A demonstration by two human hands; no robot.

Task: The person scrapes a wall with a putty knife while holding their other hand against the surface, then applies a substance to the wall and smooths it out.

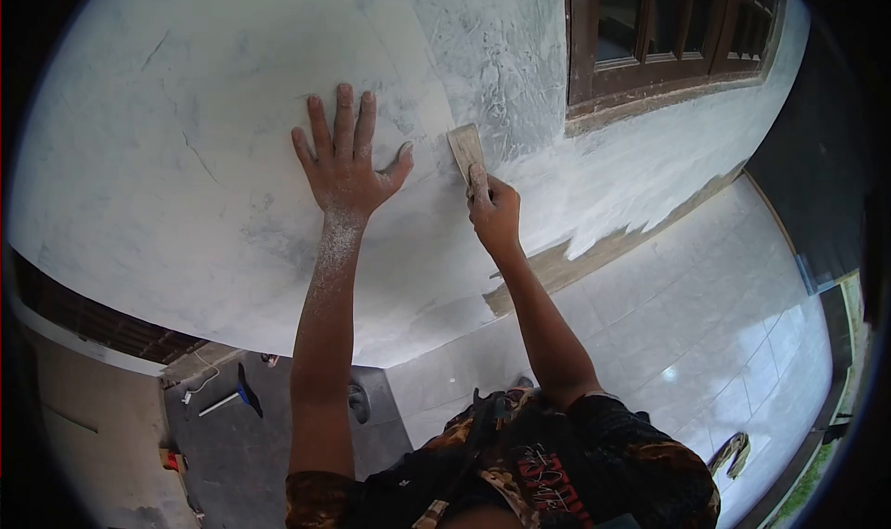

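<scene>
The left hand (348, 172) is laid palm-down against the whitened wall (237, 83), its fingers spread and pointed toward twelve o'clock; pale dust is scattered over its wrist and forearm. The handle of a scraper (465, 148) is gripped in the closed right hand (495, 215), with one finger laid along the tool. The scraper is held at the wall, at about three o'clock from the left hand, its blade pointed toward eleven; whether its whole edge is touching cannot be told. At two o'clock from the scraper, a brown-framed window (650, 42) is set in the wall. Between three and six o'clock from the right hand, a brownish strip (543, 277) is left uncoated along the wall's foot, bordered by the tiled floor (650, 325). On those tiles, between four and five o'clock, a crumpled cloth (733, 454) is seen.
</scene>
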